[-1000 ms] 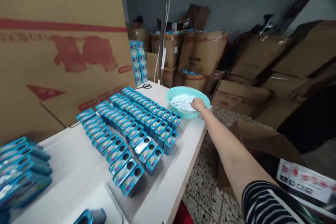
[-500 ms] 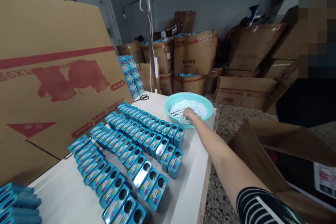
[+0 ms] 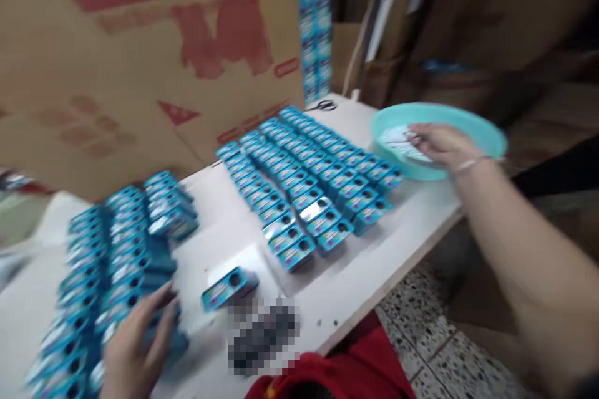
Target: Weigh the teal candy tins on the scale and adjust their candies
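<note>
two hands in frame, picture motion-blurred. right hand [image 3: 442, 144] at right of centre, upper half: fingers [image 3: 418, 134] curled down into the teal bowl [image 3: 486, 132] on the small white pieces [image 3: 395, 137]; blur hides whether anything is pinched, cannot tell. bracelet [image 3: 468, 165] on that wrist, forearm runs out to the lower right corner. left hand [image 3: 135, 349] at lower left: fingers spread loose and flat on the near end of a stack of blue tins [image 3: 112, 249], not clenched on any one tin.

one single blue tin [image 3: 227, 287] lies alone at bottom centre, just right of the left hand, apart from it. rows of open blue tins [image 3: 309, 181] fill mid-frame, their far end next to the bowl. all on a white table [image 3: 355, 280]. big cardboard sheet [image 3: 140, 56] stands across the upper left. scissors [image 3: 322, 105] at the table's far edge, top centre. red cloth [image 3: 337, 374] at the bottom edge.
</note>
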### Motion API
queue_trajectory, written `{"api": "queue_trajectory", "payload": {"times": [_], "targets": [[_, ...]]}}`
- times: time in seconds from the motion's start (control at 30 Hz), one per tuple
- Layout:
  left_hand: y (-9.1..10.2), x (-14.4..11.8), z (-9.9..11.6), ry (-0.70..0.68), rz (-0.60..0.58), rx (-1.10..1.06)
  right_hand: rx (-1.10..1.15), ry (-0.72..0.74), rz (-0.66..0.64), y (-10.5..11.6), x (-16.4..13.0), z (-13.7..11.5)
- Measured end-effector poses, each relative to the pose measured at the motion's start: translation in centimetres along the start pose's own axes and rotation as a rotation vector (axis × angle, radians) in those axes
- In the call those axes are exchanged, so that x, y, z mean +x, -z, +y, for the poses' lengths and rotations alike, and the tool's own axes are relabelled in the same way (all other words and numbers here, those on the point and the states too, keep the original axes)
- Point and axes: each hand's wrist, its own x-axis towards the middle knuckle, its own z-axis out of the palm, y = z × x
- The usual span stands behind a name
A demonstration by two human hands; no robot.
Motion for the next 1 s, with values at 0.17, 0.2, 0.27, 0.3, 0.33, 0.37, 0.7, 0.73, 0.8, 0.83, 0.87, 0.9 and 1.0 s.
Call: {"api": "queue_trajectory", "payload": {"times": [0.17, 0.2, 0.27, 0.3, 0.33, 0.37, 0.7, 0.73, 0.8, 0.83, 0.87, 0.9, 1.0], "targets": [[0.2, -2.6, 1.1, 0.036, -0.021, -0.091, -0.06, 0.071, -0.395, -5.1, -6.9, -3.6], [0.1, -2.8, 1.4, 0.034, -0.009, -0.115, -0.075, 0.097, -0.452, -6.0, -8.5, -4.5], [0.0, -3.4, 2.1, 0.032, 0.011, -0.158, -0.138, 0.124, -0.602, -8.4, -11.5, -5.2], [0.0, -3.8, 2.3, 0.031, 0.015, -0.179, -0.179, 0.125, -0.687, -10.0, -12.7, -4.9], [0.1, -4.3, 2.5, 0.032, 0.015, -0.198, -0.222, 0.13, -0.766, -11.6, -13.5, -4.2], [0.1, -4.8, 2.6, 0.034, 0.018, -0.214, -0.266, 0.137, -0.828, -13.2, -14.0, -3.4], [-0.8, -8.2, 2.0, 0.09, 0.054, -0.279, -0.799, 0.479, -0.792, -17.6, -14.3, 0.7], [-0.9, -8.2, 2.0, 0.086, 0.053, -0.287, -0.837, 0.529, -0.78, -17.6, -14.4, 0.6], [-1.2, -8.1, 2.1, 0.083, 0.051, -0.302, -0.901, 0.589, -0.76, -17.6, -14.5, 0.5], [-1.3, -8.0, 2.1, 0.082, 0.049, -0.308, -0.929, 0.606, -0.749, -17.6, -14.4, 0.6], [-1.5, -7.9, 2.2, 0.082, 0.047, -0.314, -0.947, 0.621, -0.737, -17.6, -14.3, 0.6], [-1.6, -7.8, 2.2, 0.083, 0.047, -0.321, -0.949, 0.631, -0.727, -17.7, -14.2, 0.7], [-1.8, -7.7, 2.1, 0.098, 0.041, -0.332, -0.826, 0.546, -0.717, -17.6, -13.9, 0.8]]}}
